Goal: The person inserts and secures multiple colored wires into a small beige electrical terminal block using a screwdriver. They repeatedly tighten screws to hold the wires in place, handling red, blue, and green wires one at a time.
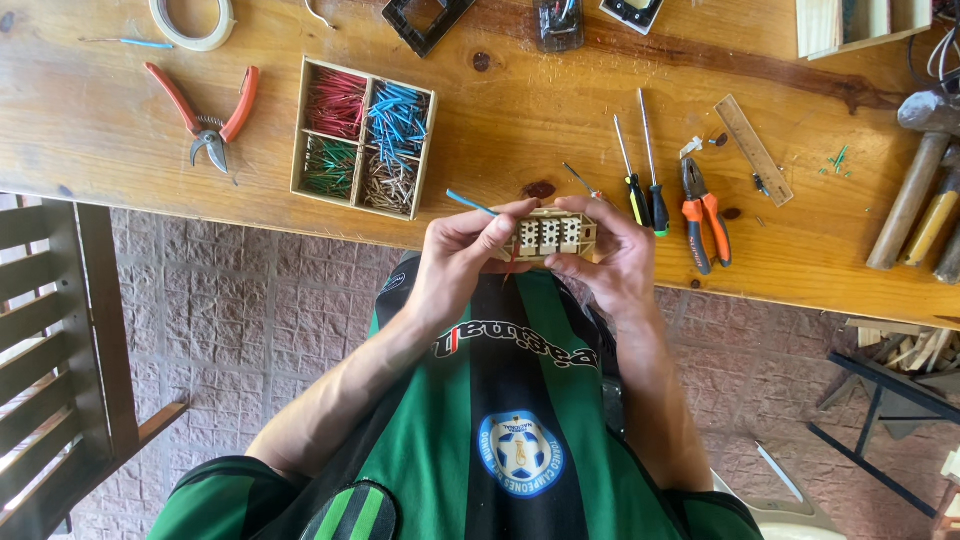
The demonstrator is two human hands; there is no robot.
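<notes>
**Hands at near edge of bench, pinching a slotted block**

Bench (pixel 520 130) of varnished brown wood spans the frame; its near edge runs from the left side down toward the right, and both hands sit just off that edge, over the person's lap. Open room lies on the bare wood between the compartment tray and the screwdrivers, directly beyond the hands; paved floor shows below the edge on both sides.

Left hand (pixel 462 262) is raised with fingers curled, thumb and fingertips pressed on the left end of a small beige slotted plastic block (pixel 548 234); a thin blue wire (pixel 470 203) sticks out above its fingers toward the tray. Right hand (pixel 612 262) cups the block's right end, fingers wrapped behind it, thumb on the front. The block is held level, touching both hands, clear of the bench surface.

A square wooden tray with four compartments (pixel 363 137) sits toward the left-centre, holding red, blue, green and tan wire lengths, one colour per compartment. Red-handled pliers (pixel 205 115) lie left of it. Two black-handled screwdrivers (pixel 645 185) and orange-handled pliers (pixel 705 215) lie near the near edge to the right; a wooden ruler (pixel 755 150) lies beyond them. A roll of pale tape (pixel 192 22) rests at the far edge, left.
</notes>
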